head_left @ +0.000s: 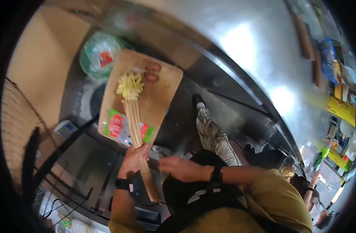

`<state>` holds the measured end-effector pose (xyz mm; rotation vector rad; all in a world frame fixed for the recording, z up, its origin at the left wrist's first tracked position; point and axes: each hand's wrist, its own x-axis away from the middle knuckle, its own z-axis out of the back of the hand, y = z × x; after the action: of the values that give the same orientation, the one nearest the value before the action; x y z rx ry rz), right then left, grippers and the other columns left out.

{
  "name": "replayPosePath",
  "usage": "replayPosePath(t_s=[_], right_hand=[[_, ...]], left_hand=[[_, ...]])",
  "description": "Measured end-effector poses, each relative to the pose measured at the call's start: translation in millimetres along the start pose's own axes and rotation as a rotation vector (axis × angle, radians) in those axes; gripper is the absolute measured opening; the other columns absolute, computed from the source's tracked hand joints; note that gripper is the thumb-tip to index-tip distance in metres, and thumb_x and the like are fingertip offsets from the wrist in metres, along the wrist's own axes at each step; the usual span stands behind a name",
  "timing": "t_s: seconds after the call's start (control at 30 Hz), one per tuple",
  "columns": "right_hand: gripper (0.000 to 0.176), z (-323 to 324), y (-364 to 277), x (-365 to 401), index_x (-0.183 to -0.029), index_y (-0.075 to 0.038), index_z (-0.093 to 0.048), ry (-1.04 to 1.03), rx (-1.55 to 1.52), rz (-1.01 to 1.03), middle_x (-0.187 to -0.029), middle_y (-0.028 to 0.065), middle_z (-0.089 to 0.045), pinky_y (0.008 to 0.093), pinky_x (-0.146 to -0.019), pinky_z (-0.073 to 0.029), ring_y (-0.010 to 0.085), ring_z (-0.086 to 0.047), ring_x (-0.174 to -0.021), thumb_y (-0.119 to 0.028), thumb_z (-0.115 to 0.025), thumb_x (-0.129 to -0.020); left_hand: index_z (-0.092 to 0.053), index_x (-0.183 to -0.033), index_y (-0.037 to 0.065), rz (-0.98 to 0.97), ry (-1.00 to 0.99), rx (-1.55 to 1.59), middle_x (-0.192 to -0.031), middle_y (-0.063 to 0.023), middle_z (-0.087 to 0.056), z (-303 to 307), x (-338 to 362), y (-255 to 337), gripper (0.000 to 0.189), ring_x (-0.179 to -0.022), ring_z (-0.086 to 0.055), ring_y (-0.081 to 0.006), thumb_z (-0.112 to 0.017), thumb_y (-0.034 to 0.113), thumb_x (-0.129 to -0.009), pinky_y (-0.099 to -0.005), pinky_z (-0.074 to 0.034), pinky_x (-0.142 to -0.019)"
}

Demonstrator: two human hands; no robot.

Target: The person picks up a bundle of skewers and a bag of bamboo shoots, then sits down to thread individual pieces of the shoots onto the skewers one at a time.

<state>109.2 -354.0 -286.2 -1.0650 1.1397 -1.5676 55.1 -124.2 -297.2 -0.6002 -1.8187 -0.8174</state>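
Note:
My left hand (134,158) is closed around a bundle of long thin wooden sticks (133,120). The bundle's upper end carries a cluster of pale yellow pieces (130,86) and lies over a wooden board (154,95). Beneath the sticks is a plastic packet (116,125) with red and green print. Red-handled scissors (151,73) rest near the top of the board. To the right of the sticks and apart from them is my right hand (174,167), blurred by motion, its fingers too smeared to read.
A green plastic bag (101,55) sits left of the board's top. A shiny metal counter (240,42) curves across the upper right, with a blue basket (328,60) beyond. Another person's hand (315,178) shows at the lower right.

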Motion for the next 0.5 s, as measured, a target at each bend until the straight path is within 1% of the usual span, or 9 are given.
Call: replayPosePath(t_s=[0.07, 0.1, 0.13, 0.2, 0.3, 0.37, 0.4, 0.47, 0.5], right_hand=[[0.039, -27, 63, 21, -0.116, -0.005, -0.049, 0.056, 0.005, -0.416, -0.119, 0.02, -0.049, 0.0412, -0.092, -0.041, 0.0361, -0.047, -0.111, -0.008, -0.052, -0.077], [0.044, -42, 98, 32, -0.115, -0.004, -0.052, 0.071, -0.004, -0.525, -0.11, 0.0204, -0.054, 0.0415, -0.086, -0.043, 0.0356, -0.053, -0.103, 0.001, -0.051, -0.071], [0.035, -75, 154, 65, -0.11, 0.0, -0.053, -0.13, 0.037, -0.712, -0.107, 0.0231, -0.054, 0.0438, -0.083, -0.045, 0.039, -0.054, -0.096, -0.009, -0.052, -0.076], [0.035, -106, 218, 90, -0.111, -0.002, -0.054, -0.344, 0.191, -0.907, -0.1, 0.0207, -0.059, 0.0437, -0.081, -0.046, 0.0378, -0.057, -0.091, -0.01, -0.054, -0.077], [0.033, -140, 282, 126, -0.111, -0.005, -0.058, -0.733, 0.495, -0.828, -0.094, 0.0183, -0.063, 0.0427, -0.076, -0.048, 0.0327, -0.059, -0.092, -0.016, -0.055, -0.079], [0.033, -167, 301, 145, -0.108, -0.003, -0.06, -0.818, 0.576, -0.889, -0.094, 0.0186, -0.062, 0.0427, -0.074, -0.048, 0.0332, -0.056, -0.098, -0.019, -0.054, -0.08], [0.033, -180, 307, 152, -0.107, -0.003, -0.061, -0.86, 0.616, -0.916, -0.094, 0.0187, -0.062, 0.0428, -0.074, -0.048, 0.0334, -0.055, -0.1, -0.021, -0.054, -0.081], [0.033, -195, 310, 163, -0.106, -0.002, -0.062, -0.923, 0.647, -0.956, -0.095, 0.0193, -0.062, 0.0438, -0.073, -0.048, 0.0351, -0.053, -0.102, -0.022, -0.054, -0.081], [0.033, -201, 310, 166, -0.105, -0.002, -0.063, -0.948, 0.65, -0.972, -0.095, 0.0196, -0.061, 0.0443, -0.073, -0.047, 0.036, -0.052, -0.103, -0.022, -0.054, -0.081]], left_hand=[[-0.049, -0.093, 0.005, -0.025, -0.02, -0.095, -0.069, -0.001, -0.051, 22, -9, -19, 0.016, -0.053, -0.048, -0.0112, -0.061, 0.009, -0.083, -0.0264, -0.044, -0.05], [-0.049, -0.093, 0.005, 0.004, -0.014, -0.162, -0.069, -0.001, -0.051, 31, -6, -30, 0.016, -0.052, -0.049, -0.0111, -0.061, 0.009, -0.083, -0.026, -0.043, -0.05], [-0.049, -0.093, 0.005, 0.034, -0.019, -0.234, -0.069, -0.0011, -0.051, 35, -3, -40, 0.017, -0.052, -0.05, -0.011, -0.062, 0.009, -0.082, -0.0257, -0.043, -0.049], [-0.05, -0.093, 0.005, 0.143, 0.038, -0.309, -0.068, -0.0005, -0.051, 50, -6, -70, 0.019, -0.053, -0.051, -0.01, -0.064, 0.009, -0.081, -0.0242, -0.043, -0.048], [-0.05, -0.095, 0.004, 0.288, 0.092, -0.361, -0.068, 0.0002, -0.051, 69, -8, -137, 0.021, -0.053, -0.05, -0.0088, -0.065, 0.009, -0.08, -0.0236, -0.042, -0.048], [-0.051, -0.098, 0.003, 0.339, 0.156, -0.469, -0.066, 0.0006, -0.051, 76, -3, -183, 0.023, -0.052, -0.049, -0.0083, -0.065, 0.008, -0.08, -0.0235, -0.041, -0.048], [-0.05, -0.102, 0.001, 0.429, 0.189, -0.488, -0.064, 0.0009, -0.051, 85, 1, -212, 0.026, -0.051, -0.048, -0.0081, -0.064, 0.008, -0.081, -0.0245, -0.041, -0.047], [-0.051, -0.104, 0.002, 0.436, 0.151, -0.475, -0.063, -0.0001, -0.051, 99, 11, -270, 0.028, -0.051, -0.048, -0.0086, -0.064, 0.01, -0.081, -0.0254, -0.042, -0.047], [-0.051, -0.105, 0.003, 0.474, 0.149, -0.49, -0.063, -0.0007, -0.051, 95, 11, -279, 0.029, -0.052, -0.049, -0.008, -0.064, 0.01, -0.08, -0.0251, -0.042, -0.048]])
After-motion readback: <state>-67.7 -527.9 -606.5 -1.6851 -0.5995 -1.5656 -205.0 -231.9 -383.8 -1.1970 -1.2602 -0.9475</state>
